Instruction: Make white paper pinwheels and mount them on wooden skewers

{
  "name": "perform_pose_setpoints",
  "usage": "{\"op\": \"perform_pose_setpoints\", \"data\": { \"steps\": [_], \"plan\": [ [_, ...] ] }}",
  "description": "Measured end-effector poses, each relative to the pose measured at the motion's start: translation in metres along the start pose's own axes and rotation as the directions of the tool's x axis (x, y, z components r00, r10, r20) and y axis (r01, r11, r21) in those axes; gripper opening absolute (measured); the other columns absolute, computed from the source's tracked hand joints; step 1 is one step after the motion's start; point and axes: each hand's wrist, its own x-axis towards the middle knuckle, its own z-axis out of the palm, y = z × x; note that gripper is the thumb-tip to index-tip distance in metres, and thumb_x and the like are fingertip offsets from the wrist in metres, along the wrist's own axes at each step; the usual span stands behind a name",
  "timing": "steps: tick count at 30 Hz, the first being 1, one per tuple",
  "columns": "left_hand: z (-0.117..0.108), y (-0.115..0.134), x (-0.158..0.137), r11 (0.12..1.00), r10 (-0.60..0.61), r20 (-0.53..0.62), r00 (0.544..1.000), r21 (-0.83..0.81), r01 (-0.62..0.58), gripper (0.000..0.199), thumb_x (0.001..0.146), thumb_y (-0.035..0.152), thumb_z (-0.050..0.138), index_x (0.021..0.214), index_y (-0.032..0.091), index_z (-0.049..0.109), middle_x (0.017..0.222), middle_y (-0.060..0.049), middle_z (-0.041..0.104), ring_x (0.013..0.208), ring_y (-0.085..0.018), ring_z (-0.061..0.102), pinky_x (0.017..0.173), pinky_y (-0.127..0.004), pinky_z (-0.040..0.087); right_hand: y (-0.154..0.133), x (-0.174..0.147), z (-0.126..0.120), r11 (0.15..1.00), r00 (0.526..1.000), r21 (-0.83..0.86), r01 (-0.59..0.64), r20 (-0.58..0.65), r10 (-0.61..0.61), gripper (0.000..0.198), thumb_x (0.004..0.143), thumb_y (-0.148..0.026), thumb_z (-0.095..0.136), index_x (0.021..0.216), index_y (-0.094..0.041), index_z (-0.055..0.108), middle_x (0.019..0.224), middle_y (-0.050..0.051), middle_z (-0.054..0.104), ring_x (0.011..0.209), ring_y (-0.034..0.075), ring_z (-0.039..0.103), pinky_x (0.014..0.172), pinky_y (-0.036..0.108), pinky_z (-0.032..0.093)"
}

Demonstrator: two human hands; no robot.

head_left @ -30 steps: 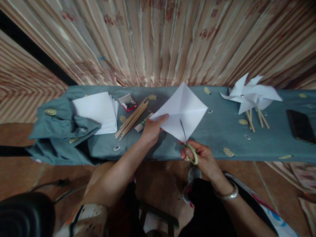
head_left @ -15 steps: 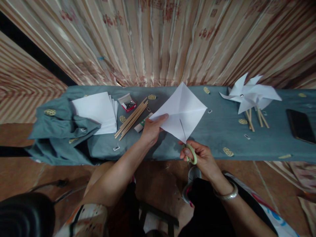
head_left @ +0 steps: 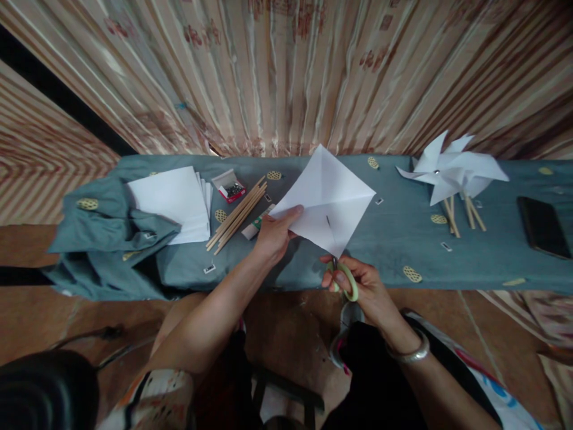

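Observation:
A creased square of white paper (head_left: 329,191) is held up over the cloth, one corner turned toward me. My left hand (head_left: 277,233) pinches its left side, thumb on top and fingers underneath. My right hand (head_left: 353,278) grips a pair of scissors (head_left: 348,283) with pale green handles. The blades meet the paper's near corner; a dark stretch of blade shows through a slit in the paper, and the rest is hidden.
On the cloth-covered bench (head_left: 385,239), a stack of white paper (head_left: 172,203), an open red box of pins (head_left: 230,188), wooden sticks (head_left: 237,218) and a small carton (head_left: 257,224) lie left. White paper pinwheels (head_left: 452,170) and a phone (head_left: 544,227) lie right.
The paper's far corner has shifted slightly left. Less dark blade shows in the slit, and the scissor handles look spread a little wider.

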Motion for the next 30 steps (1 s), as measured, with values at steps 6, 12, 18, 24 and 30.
{"op": "perform_pose_setpoints", "data": {
  "steps": [6, 12, 18, 24, 30],
  "plan": [
    [0.0001, -0.0037, -0.002, 0.999, 0.006, 0.033, 0.999, 0.039, -0.007, 0.034, 0.051, 0.025, 0.087, 0.079, 0.013, 0.07, 0.078, -0.004, 0.073, 0.071, -0.018, 0.067, 0.068, -0.032, 0.057, 0.0006, 0.0021, 0.001, 1.0, 1.0, 0.005, 0.009, -0.018, -0.009, 0.046, 0.068, -0.058, 0.079, 0.095, -0.02, 0.074, 0.068, 0.002, 0.07, 0.056, 0.012, 0.058, 0.053, 0.023, 0.048],
    [-0.0007, -0.0047, -0.0022, 0.997, 0.009, 0.03, 1.0, 0.071, -0.011, 0.036, 0.052, 0.027, 0.087, 0.081, 0.013, 0.071, 0.078, -0.004, 0.073, 0.071, -0.019, 0.067, 0.066, -0.032, 0.057, -0.0042, 0.0019, 0.0031, 1.0, 0.999, -0.02, 0.013, -0.035, -0.014, 0.044, 0.068, -0.059, 0.078, 0.087, -0.019, 0.073, 0.063, 0.001, 0.068, 0.052, 0.01, 0.056, 0.049, 0.022, 0.047],
    [-0.0025, -0.0061, -0.0015, 0.996, 0.009, 0.02, 1.0, 0.092, -0.011, 0.035, 0.051, 0.029, 0.088, 0.078, 0.013, 0.071, 0.077, -0.005, 0.073, 0.072, -0.019, 0.067, 0.067, -0.032, 0.056, -0.0082, 0.0029, 0.0056, 0.999, 0.999, -0.031, 0.016, -0.036, -0.018, 0.044, 0.067, -0.062, 0.077, 0.078, -0.019, 0.071, 0.059, 0.001, 0.065, 0.049, 0.01, 0.054, 0.047, 0.022, 0.046],
    [-0.0016, -0.0054, -0.0018, 0.996, 0.004, 0.02, 1.0, 0.093, -0.006, 0.037, 0.049, 0.031, 0.089, 0.076, 0.013, 0.071, 0.075, -0.004, 0.072, 0.069, -0.018, 0.065, 0.064, -0.031, 0.055, -0.0061, 0.0034, 0.0057, 1.0, 0.999, -0.026, -0.005, -0.034, 0.004, 0.043, 0.067, -0.061, 0.077, 0.079, -0.02, 0.072, 0.058, 0.0, 0.064, 0.049, 0.01, 0.054, 0.048, 0.022, 0.047],
    [-0.0018, -0.0058, -0.0017, 0.996, 0.009, 0.025, 1.0, 0.092, -0.011, 0.036, 0.048, 0.031, 0.089, 0.075, 0.013, 0.07, 0.074, -0.004, 0.072, 0.068, -0.017, 0.065, 0.062, -0.029, 0.054, -0.0042, 0.0037, 0.0051, 0.999, 0.999, -0.029, -0.019, -0.033, 0.018, 0.043, 0.068, -0.06, 0.077, 0.08, -0.02, 0.071, 0.058, 0.0, 0.064, 0.049, 0.01, 0.053, 0.049, 0.023, 0.048]
  ]
}}
